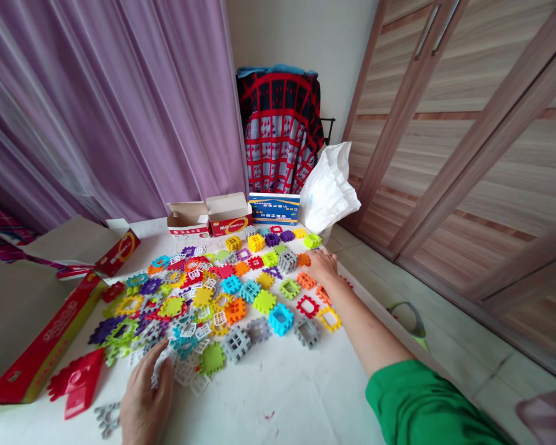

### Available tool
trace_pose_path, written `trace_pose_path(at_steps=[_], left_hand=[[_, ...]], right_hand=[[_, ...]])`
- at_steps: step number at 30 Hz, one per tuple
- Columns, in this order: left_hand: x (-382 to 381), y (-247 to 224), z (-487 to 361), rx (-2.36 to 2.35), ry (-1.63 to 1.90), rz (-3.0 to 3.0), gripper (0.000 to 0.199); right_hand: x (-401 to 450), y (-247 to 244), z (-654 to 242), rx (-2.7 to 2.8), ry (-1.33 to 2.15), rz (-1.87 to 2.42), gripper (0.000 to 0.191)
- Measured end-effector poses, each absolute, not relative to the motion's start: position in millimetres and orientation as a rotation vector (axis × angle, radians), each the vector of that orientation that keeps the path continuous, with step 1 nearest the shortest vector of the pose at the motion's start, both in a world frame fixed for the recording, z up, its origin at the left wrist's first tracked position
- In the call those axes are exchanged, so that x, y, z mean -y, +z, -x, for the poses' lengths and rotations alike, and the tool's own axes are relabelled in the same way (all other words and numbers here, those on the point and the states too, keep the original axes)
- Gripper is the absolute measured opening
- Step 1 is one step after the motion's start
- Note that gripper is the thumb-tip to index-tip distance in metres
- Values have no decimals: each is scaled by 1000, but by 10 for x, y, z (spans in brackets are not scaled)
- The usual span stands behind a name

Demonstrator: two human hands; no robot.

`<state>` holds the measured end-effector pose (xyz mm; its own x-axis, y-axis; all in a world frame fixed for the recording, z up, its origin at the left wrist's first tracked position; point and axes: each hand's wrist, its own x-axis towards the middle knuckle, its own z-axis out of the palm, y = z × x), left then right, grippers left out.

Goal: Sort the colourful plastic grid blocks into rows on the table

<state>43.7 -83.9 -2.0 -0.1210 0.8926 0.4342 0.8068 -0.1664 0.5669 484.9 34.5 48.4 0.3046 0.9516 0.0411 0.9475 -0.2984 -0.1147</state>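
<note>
My left hand (pixel 143 392) is at the near left edge of the pile of plastic building blocks, its thumb and fingers curled round a white lattice piece (pixel 160 366). A lime green square block (pixel 212 358) and more white lattice pieces (pixel 188 372) lie just to its right. On its other side are a grey notched piece (pixel 107 419) and a red plastic piece (pixel 81 383). Stretched to the far right of the table, my right hand (pixel 323 266) has its fingers closed at an orange block (pixel 304 259). An orange frame piece (pixel 306 280) lies just below that hand.
Opened cardboard boxes (pixel 50 334) line the left side. Smaller red boxes (pixel 231 225) and a blue box (pixel 274 210) stand at the back, beside a white plastic bag (pixel 331 188). Assembled cubes, such as a blue one (pixel 280 318), sit mid-table. The right table edge (pixel 398 327) borders the floor.
</note>
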Motion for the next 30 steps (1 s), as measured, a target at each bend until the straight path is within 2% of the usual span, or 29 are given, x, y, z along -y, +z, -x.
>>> trace_pose_path(at_steps=[4,7,18,25,30], left_hand=[[834,-13,-442,-1954,1167,-1998,35],[829,-10,-452,-1948,1201,-1987,35],[852,-28,-426,-1923,1160,-1985,35],[796,-208,-384,-1911,1249,-1997,36],[810,-188,-387,-1897,1245,-1998,36]], right_hand=[[-375,495,-4813,1972,86,2193,76],[-402,509,-4769,2019,126,2113,86],[-397,595,-4653,1981,103,2230,83],[-394,625,-4427,1804,71,2351,80],[-431,640,-4347,1773,59,2429,71]])
